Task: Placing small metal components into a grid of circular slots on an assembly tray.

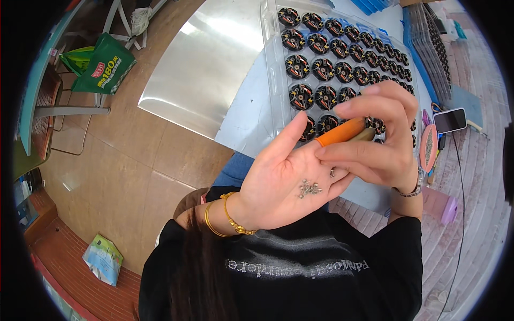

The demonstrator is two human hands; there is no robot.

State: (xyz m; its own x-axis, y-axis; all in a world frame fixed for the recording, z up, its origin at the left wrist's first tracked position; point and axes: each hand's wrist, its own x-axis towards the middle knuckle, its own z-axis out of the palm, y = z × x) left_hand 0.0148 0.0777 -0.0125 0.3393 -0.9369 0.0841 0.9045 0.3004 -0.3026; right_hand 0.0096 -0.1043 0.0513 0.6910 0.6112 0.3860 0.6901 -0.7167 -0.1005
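Note:
My left hand (pixel 278 179) lies palm up in front of me, its fingers stretched out. A small heap of tiny silvery screws (pixel 309 188) rests on its palm. One left finger wears an orange finger cot (pixel 341 132), another a brownish-green one (pixel 368 135). My right hand (pixel 383 131) reaches over these fingers from the right, its own curved, with thumb and forefinger apart. Near its lower fingertips lies a small metal piece (pixel 332 172), partly hidden. Beneath and beyond both hands a clear plastic tray (pixel 272 69) holds rows of round black parts (pixel 301 97) with coloured wires.
Stacked clear trays (pixel 428 48) stand at the far right. Nearer are a phone (pixel 450 121), a pink oval dish (pixel 428 148) of small metal pieces, a purple-lidded box (pixel 448 210) and a black cable (pixel 463 203). A metal surface (pixel 198 69) adjoins the table. A green bag (pixel 104 64) is far left.

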